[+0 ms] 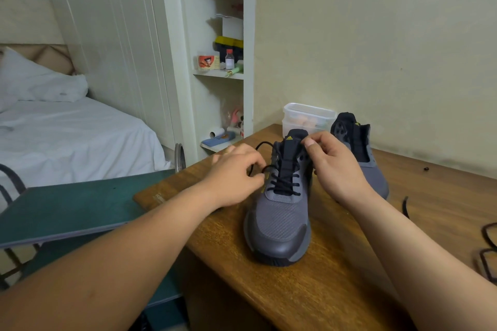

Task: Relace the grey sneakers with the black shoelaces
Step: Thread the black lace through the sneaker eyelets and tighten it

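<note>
Left hand (pixel 236 172): fingers curled, thumb and fingertips pinch a loop of the black round shoelace (pixel 285 181) just left of the eyelets. Right hand (pixel 334 166): fingers curled tight, thumb tip at the upper right side of the tongue; cannot tell if it pinches the lace end or the shoe's collar, as the fingers hide the contact.

Between both hands stands the near grey mesh sneaker with black tongue and glossy toe cap (pixel 279 226), upright on the brown wooden table (pixel 336 285), toe toward the camera. The lace crosses through its lower eyelet rows, and one free stretch arcs up to the left of the tongue. The second grey sneaker (pixel 375 172) stands behind the right hand, partly hidden by it, with no lace visible on it. A loose black shoelace (pixel 487 236) lies coiled at the table's right edge.

A clear plastic lidded box (pixel 309 115) sits at the table's far edge by the wall. A dark green flat board (pixel 67 209) is left of the table, with a white-sheeted bed (pixel 75 134) beyond it.
</note>
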`<state>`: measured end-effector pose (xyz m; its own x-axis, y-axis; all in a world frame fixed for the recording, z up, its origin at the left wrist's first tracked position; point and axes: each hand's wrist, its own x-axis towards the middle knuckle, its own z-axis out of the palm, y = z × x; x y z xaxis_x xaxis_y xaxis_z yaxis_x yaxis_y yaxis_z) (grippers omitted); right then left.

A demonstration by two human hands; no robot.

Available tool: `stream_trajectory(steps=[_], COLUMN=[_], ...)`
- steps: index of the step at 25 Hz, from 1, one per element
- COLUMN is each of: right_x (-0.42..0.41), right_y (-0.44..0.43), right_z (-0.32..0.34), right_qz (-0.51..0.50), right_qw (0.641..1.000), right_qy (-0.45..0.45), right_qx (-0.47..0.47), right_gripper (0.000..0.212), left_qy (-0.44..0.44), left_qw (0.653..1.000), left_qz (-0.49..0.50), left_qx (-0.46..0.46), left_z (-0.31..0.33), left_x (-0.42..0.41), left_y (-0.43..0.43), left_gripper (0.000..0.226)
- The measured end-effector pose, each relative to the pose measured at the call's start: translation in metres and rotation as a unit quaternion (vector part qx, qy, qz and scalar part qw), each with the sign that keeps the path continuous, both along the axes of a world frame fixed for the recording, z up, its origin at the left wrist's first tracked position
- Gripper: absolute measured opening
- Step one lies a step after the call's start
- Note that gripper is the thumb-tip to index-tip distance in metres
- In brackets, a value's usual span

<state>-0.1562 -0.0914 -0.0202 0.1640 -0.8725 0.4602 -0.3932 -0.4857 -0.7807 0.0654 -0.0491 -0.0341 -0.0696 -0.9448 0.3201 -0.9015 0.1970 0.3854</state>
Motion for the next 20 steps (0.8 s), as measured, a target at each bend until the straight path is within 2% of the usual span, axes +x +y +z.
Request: stream_trajectory(steps=[2, 4, 6, 8, 9, 12, 15, 17, 18, 19, 20], right_x=[0.002, 0.006, 0.014, 0.026, 0.031, 0.036, 0.038, 0.040, 0.039, 0.037, 0.034], right_y=[0.006, 0.016, 0.025, 0.037, 0.042, 0.049, 0.050, 0.053, 0.054, 0.055, 0.055], right_z=[0.003, 0.010, 0.021, 0.027, 0.029, 0.028, 0.024, 0.021, 0.022, 0.025, 0.029], right_qz=[-0.029, -0.074, -0.039, 0.071, 0.116, 0.182, 0.232, 0.265, 0.276, 0.283, 0.280], right_qw=[0.999, 0.996, 0.998, 0.992, 0.981, 0.938, 0.901, 0.896, 0.898, 0.903, 0.911], right_qy=[0.006, 0.008, 0.034, 0.058, 0.047, -0.084, -0.139, -0.127, -0.113, -0.101, -0.095], right_qx=[-0.021, -0.055, -0.021, 0.091, 0.147, 0.283, 0.338, 0.334, 0.322, 0.307, 0.289], right_gripper=[0.014, 0.013, 0.022, 0.028, 0.027, 0.023, 0.019, 0.008, 0.009, 0.011, 0.014], left_qy=[0.063, 0.229, 0.399, 0.535, 0.576, 0.644, 0.703, 0.714, 0.713, 0.701, 0.665], left_qw=[0.997, 0.970, 0.909, 0.831, 0.800, 0.734, 0.669, 0.658, 0.663, 0.681, 0.725], left_qz=[-0.006, -0.036, -0.067, -0.094, -0.099, -0.121, -0.151, -0.157, -0.149, -0.137, -0.106], left_qx=[0.042, 0.075, 0.097, 0.125, 0.138, 0.177, 0.186, 0.180, 0.171, 0.162, 0.144], left_z=[0.008, 0.019, 0.036, 0.053, 0.060, 0.074, 0.074, 0.072, 0.072, 0.071, 0.069], left_x=[0.002, 0.001, -0.005, -0.013, -0.016, -0.017, -0.020, -0.027, -0.030, -0.033, -0.033], left_y=[0.002, 0.008, 0.013, 0.015, 0.016, 0.018, 0.020, 0.021, 0.020, 0.020, 0.019], left_gripper=[0.005, 0.006, 0.015, 0.018, 0.019, 0.027, 0.038, 0.048, 0.049, 0.045, 0.037])
